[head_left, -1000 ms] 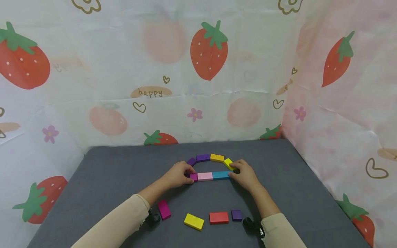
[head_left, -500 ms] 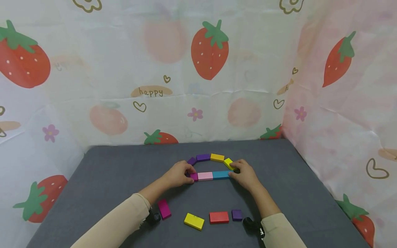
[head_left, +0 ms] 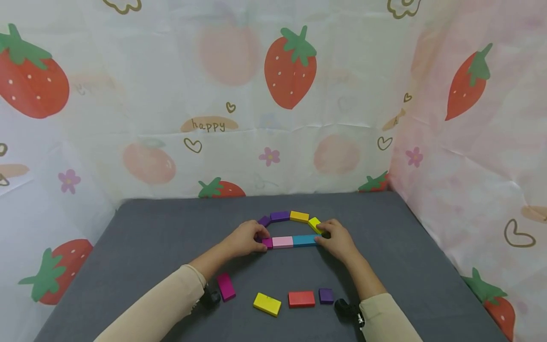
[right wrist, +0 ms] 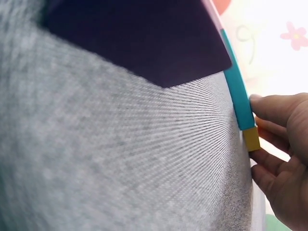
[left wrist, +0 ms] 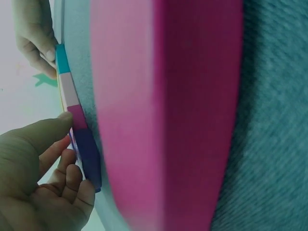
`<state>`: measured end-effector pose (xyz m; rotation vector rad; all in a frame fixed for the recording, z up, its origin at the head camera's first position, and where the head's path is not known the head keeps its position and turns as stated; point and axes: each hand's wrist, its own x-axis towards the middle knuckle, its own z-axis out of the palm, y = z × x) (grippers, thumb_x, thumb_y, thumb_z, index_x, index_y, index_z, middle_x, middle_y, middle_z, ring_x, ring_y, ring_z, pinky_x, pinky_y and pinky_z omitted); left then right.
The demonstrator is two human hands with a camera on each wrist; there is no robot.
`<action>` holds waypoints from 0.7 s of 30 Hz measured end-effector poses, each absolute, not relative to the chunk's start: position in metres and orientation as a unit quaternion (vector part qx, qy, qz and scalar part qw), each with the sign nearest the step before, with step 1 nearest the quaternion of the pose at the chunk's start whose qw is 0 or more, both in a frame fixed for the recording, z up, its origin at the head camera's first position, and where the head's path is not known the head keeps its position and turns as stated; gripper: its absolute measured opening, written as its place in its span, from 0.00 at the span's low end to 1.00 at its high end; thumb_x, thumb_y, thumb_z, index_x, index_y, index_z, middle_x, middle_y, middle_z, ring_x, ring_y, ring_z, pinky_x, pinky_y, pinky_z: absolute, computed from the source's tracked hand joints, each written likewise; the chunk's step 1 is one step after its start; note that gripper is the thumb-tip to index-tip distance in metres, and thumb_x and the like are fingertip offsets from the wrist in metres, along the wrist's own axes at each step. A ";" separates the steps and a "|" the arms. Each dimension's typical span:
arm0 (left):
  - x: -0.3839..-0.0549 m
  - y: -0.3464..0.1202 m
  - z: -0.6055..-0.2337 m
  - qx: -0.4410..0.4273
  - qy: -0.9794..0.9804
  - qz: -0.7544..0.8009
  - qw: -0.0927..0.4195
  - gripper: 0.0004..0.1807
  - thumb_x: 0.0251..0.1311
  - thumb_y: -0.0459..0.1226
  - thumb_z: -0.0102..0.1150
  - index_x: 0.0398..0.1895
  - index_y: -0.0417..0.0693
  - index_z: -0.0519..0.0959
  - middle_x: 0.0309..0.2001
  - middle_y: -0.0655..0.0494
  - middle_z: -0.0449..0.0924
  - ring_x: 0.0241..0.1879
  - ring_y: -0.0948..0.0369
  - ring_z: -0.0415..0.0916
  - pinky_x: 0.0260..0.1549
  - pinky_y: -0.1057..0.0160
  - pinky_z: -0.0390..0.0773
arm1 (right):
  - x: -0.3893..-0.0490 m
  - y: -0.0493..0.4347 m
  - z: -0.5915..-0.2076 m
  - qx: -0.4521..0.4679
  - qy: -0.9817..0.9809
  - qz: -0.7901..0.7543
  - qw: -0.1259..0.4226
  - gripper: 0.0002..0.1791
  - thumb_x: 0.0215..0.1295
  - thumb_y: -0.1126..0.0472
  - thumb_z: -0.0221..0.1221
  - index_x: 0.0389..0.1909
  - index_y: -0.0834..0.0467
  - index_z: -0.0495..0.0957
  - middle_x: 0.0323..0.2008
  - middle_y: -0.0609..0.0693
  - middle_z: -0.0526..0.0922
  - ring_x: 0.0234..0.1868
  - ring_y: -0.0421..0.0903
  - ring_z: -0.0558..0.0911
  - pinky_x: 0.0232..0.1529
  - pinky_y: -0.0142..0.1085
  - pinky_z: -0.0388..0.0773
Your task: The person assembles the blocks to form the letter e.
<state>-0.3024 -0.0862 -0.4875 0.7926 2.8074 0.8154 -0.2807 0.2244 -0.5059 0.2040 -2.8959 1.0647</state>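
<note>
Fingers of the left hand (head_left: 243, 241) curl round a dark violet block (left wrist: 88, 156) at the nine o'clock end of a straight row, thumb tip at the neighbouring magenta block (head_left: 267, 243). Those of the right hand (head_left: 338, 241) bend about an ochre block (right wrist: 251, 139) at the three o'clock end, thumb touching the teal block (head_left: 304, 241). Between them lies the pink block (head_left: 282, 242). With that as the dial's centre, an arch bows beyond: small purple block (head_left: 264, 222) between ten and eleven, long purple block (head_left: 279, 216) at twelve, amber block (head_left: 299, 216) at one, lemon block (head_left: 315, 224) at two. Loose on the grey cloth (head_left: 154, 247) are a fuchsia block (head_left: 226, 287) at eight, a yellow block (head_left: 267, 304) and a red block (head_left: 301, 299) either side of six.

All look like painted wood: probably light, stiff, sturdy, slightly slick. Long side faces seem best for pinching; the row looks unfastened, so uneven end pressure could buckle it.

Both hands hide the corners where arch nears row; contact there cannot be told. Cropped close-up blocks fill much of each wrist view.
</note>
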 end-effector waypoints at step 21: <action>-0.266 -0.121 -0.455 0.192 0.917 0.348 0.032 0.17 0.63 0.41 0.71 0.54 0.50 0.84 0.50 0.52 0.81 0.52 0.53 0.76 0.52 0.50 0.78 | -0.280 0.224 -0.506 0.065 -0.937 0.343 0.019 0.24 0.68 0.58 0.67 0.63 0.61 0.80 0.60 0.57 0.76 0.61 0.58 0.77 0.61 0.55 0.75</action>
